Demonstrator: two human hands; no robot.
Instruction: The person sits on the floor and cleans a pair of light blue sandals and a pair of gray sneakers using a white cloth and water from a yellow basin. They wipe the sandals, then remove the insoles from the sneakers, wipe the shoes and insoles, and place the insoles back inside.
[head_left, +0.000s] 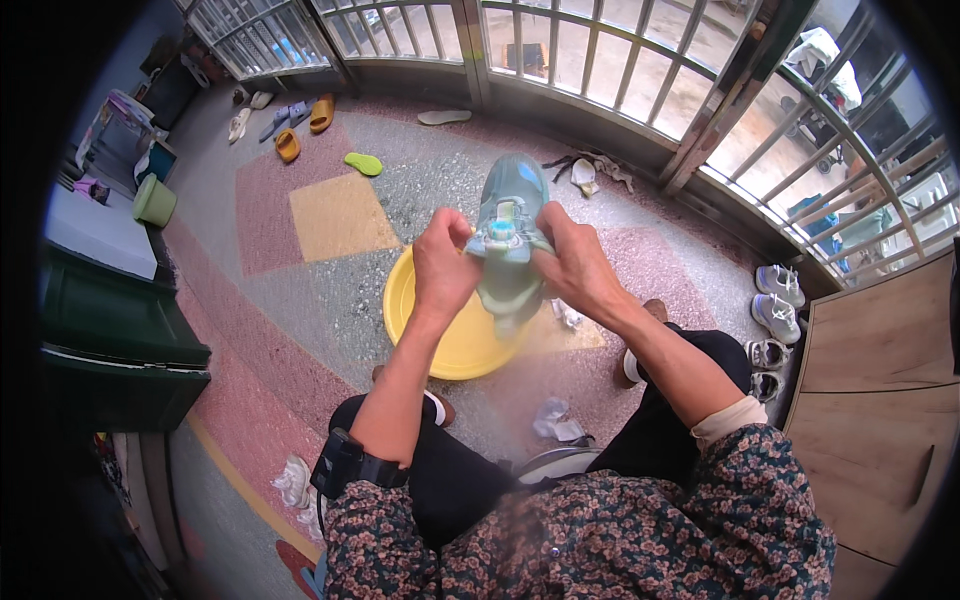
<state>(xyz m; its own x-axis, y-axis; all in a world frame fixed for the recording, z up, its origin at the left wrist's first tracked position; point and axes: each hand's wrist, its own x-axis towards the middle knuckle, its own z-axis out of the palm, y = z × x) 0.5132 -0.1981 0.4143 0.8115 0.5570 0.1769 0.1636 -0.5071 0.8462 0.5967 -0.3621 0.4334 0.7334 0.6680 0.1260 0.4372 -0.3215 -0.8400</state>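
Note:
A pale green sneaker (513, 191) is held up in front of me, its toe pointing away and its laced tongue facing up. My left hand (448, 262) grips the left side of its collar. On the opposite side, my right hand (574, 259) pinches the collar edge. The shoe's heel end is blurred. Below it on the floor is a yellow plastic basin (457, 356), partly covered by the shoe and my left forearm.
A lime-green insole (364, 163), a white insole (444, 117) and orange slippers (287, 145) lie ahead. White crumpled material (556, 420) lies between my feet. Several shoes (776, 319) line the right, beside a wooden cabinet (874, 450). A barred metal gate (600, 60) closes the far side.

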